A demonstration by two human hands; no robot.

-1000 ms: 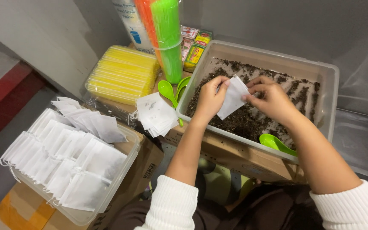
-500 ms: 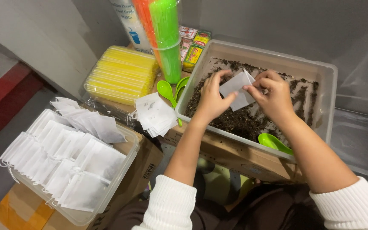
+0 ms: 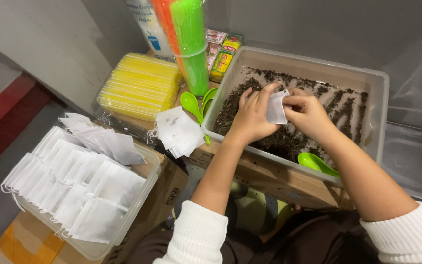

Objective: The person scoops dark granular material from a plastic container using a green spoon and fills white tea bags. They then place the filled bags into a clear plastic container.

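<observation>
Both hands meet over a clear plastic bin (image 3: 377, 112) of dark loose tea leaves (image 3: 279, 142). My left hand (image 3: 252, 115) and my right hand (image 3: 308, 112) pinch a small white filter bag (image 3: 275, 108) between them, held just above the leaves. A green plastic scoop (image 3: 316, 164) lies in the bin near its front edge, below my right wrist. A small stack of empty white bags (image 3: 177, 129) lies on the cardboard to the left of the bin.
A clear tub (image 3: 145, 183) at the lower left holds several filled white bags in rows. Yellow packets (image 3: 140, 85), stacked green and orange cups (image 3: 191, 44) and two green spoons (image 3: 191, 103) sit behind. Cardboard boxes (image 3: 269, 178) support the bin.
The white bag has gone from held flat and spread between the hands to gathered small between the fingertips. Both hands have drawn closer together and a little lower over the leaves.
</observation>
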